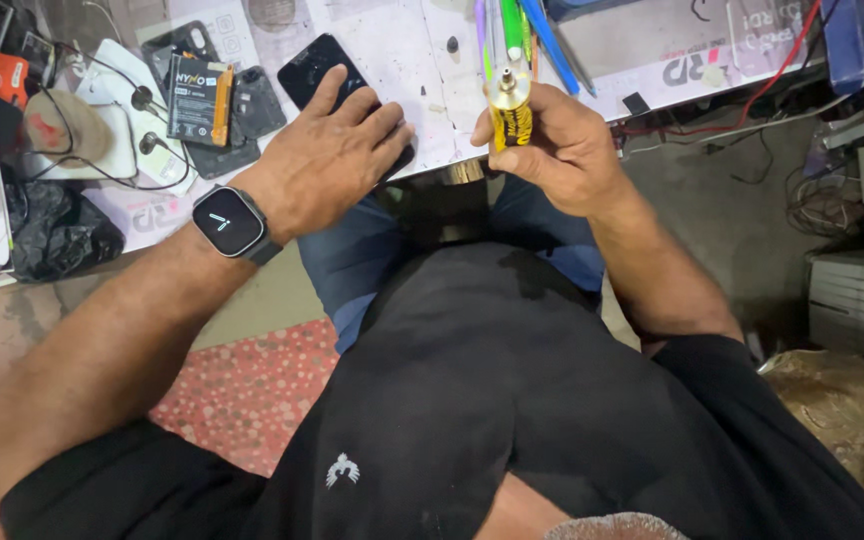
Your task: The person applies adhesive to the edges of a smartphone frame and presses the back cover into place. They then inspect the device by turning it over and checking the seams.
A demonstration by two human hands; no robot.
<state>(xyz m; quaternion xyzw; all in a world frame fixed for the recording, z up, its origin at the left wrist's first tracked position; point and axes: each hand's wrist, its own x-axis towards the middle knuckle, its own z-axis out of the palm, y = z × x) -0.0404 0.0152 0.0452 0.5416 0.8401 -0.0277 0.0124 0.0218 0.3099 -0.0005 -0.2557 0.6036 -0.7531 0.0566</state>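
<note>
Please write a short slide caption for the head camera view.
Left hand presses a black phone on the table; right hand holds a yellow tube.

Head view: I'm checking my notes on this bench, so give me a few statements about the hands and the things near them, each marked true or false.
1. The left hand lies flat on a dark phone. True.
2. The right hand holds a yellow tube. True.
3. The right hand holds a screwdriver. False: it holds the yellow tube, nozzle up.
4. A watch sits on the left wrist. True.
5. The phone lies on the floor. False: it lies on the table, under the left hand.
6. The battery is in the left hand. False: it lies on the table, apart from that hand.
</note>
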